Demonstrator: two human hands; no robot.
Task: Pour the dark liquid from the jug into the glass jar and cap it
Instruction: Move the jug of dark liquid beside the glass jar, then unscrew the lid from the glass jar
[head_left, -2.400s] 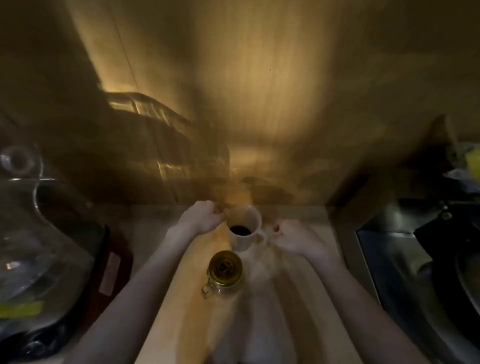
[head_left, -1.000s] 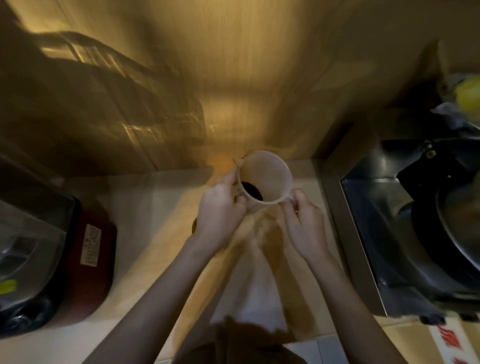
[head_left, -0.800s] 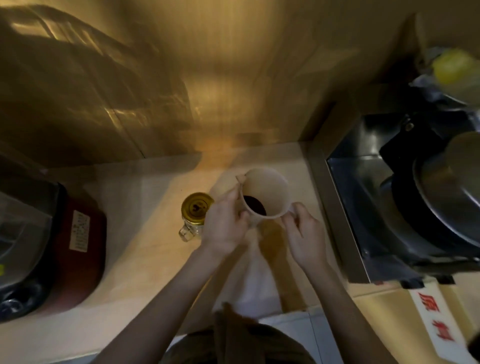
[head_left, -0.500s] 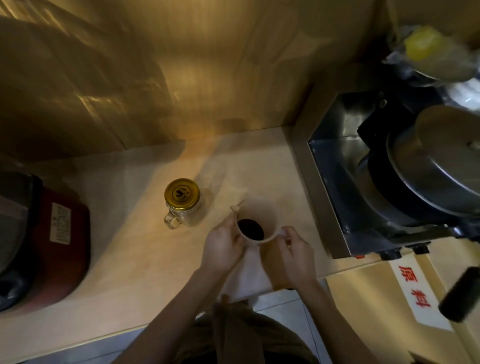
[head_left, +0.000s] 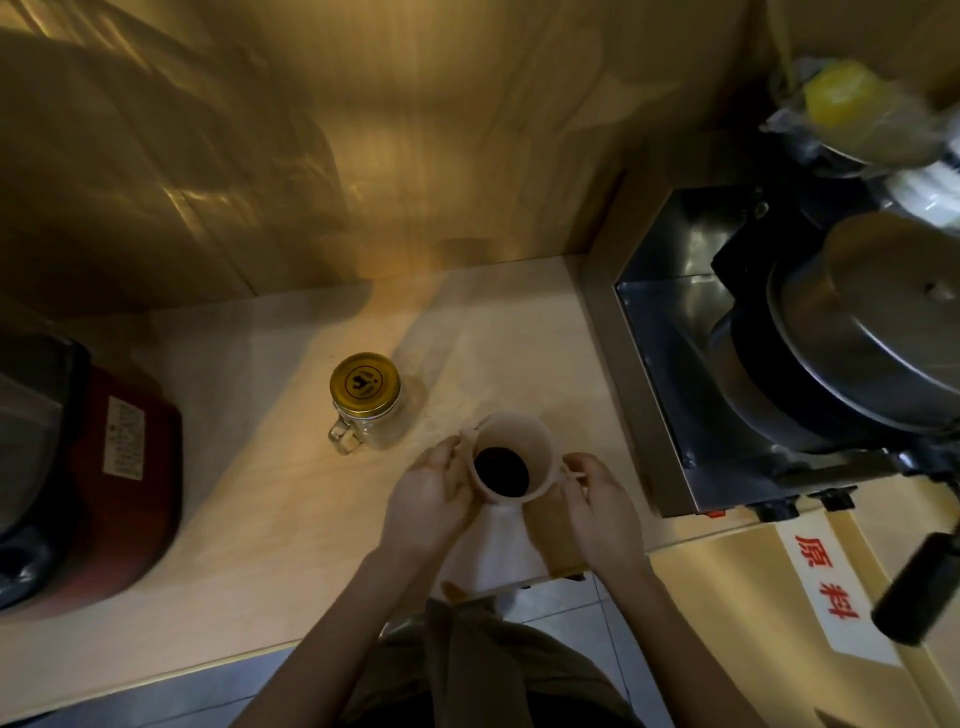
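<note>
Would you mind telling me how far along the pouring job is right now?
Nothing looks poured yet: the dark liquid sits in the pale plastic jug, held between the left hand and right hand. The glass handled jar wears its gold lid. Uncapping, pouring and recapping remain.

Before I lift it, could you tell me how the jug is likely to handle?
The jug looks like thin, pale plastic, so probably light and slightly flexible if squeezed. Dark liquid sits only at the bottom, so it adds little weight but could slosh when tilted. With the left hand on its side and the right hand at the handle, it seems unlikely to tip.
</note>
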